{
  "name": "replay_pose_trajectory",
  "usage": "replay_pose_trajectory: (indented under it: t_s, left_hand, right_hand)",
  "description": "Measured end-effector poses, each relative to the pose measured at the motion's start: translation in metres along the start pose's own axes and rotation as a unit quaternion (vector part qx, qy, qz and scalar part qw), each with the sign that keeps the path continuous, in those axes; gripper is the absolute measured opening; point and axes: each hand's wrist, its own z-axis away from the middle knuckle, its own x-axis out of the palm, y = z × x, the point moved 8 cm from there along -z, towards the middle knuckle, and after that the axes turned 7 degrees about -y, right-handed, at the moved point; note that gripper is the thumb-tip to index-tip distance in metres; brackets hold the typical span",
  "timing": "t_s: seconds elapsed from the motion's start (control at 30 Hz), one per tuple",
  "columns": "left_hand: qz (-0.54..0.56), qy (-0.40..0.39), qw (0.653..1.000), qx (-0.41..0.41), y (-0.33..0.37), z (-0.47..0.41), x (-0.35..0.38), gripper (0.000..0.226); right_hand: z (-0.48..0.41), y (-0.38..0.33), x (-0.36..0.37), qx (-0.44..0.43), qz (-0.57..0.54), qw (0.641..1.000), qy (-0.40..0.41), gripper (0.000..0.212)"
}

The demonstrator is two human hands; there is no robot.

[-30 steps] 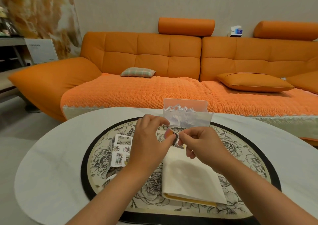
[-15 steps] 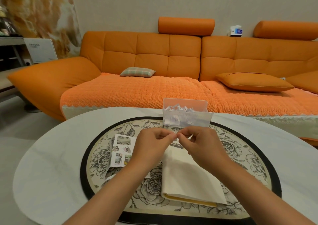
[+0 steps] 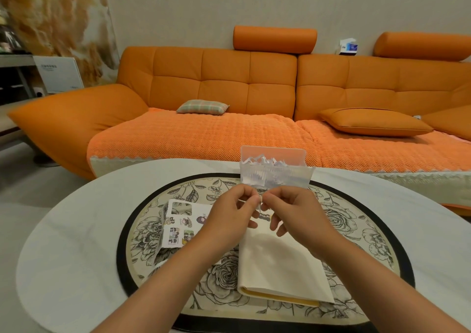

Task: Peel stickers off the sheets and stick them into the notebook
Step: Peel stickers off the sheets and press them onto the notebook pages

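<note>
Pinching a flimsy sticker [image 3: 259, 205] between fingertips of left hand [image 3: 229, 216] and right hand [image 3: 293, 214] above the notebook [image 3: 280, 264] — opposed tugging may tear it or fold it onto itself.

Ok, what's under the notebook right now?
The notebook lies on the round floral mat, which sits on the white table. Anything slipped beneath its pages is covered and cannot be seen.
</note>
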Motion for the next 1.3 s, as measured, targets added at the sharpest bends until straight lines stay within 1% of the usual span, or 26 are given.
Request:
replay_pose_trajectory:
  t_s: [0.1,0.27,0.43,0.57,0.77,0.87,1.03,1.13,1.2,1.3]
  left_hand:
    - [0.007,-0.014,1.0,0.008,0.002,-0.001,0.001,0.014]
    - [-0.001,-0.019,1.0,0.011,0.003,-0.001,0.001,0.014]
    - [0.095,-0.019,0.995,-0.018,-0.005,-0.003,0.002,0.016]
    - [0.134,-0.019,0.99,-0.028,-0.006,-0.003,0.002,0.022]
    - [0.117,0.016,0.992,-0.033,-0.011,-0.008,-0.005,0.009]
    - [0.07,0.04,0.996,-0.033,-0.014,-0.015,-0.015,0.008]
    - [-0.057,0.119,0.991,-0.022,-0.017,-0.029,-0.052,0.01]
    - [-0.065,0.146,0.987,-0.019,-0.018,-0.03,-0.069,0.01]
    - [-0.045,0.143,0.988,-0.021,-0.019,-0.031,-0.072,0.01]
    - [-0.036,0.136,0.99,-0.014,-0.018,-0.032,-0.074,0.012]
  right_hand:
    - [0.0,0.003,0.002,0.015,-0.053,0.998,-0.013,0.015]
    - [0.0,0.005,0.001,0.011,-0.056,0.998,-0.004,0.014]
    - [-0.003,0.008,0.003,0.024,-0.084,0.996,-0.007,0.016]
    - [-0.004,0.006,-0.002,0.002,-0.049,0.999,0.009,0.016]
    - [-0.007,0.008,0.0,0.0,-0.024,1.0,0.008,0.015]
    - [-0.012,0.014,-0.005,0.021,-0.021,0.999,0.026,0.016]
    - [-0.032,0.017,-0.02,0.046,-0.025,0.996,0.074,0.015]
    - [-0.054,0.014,-0.03,0.044,-0.012,0.994,0.1,0.015]
    - [-0.073,0.007,-0.036,0.025,0.025,0.992,0.12,0.015]
    - [-0.106,-0.004,-0.045,0.0,0.15,0.976,0.158,0.015]
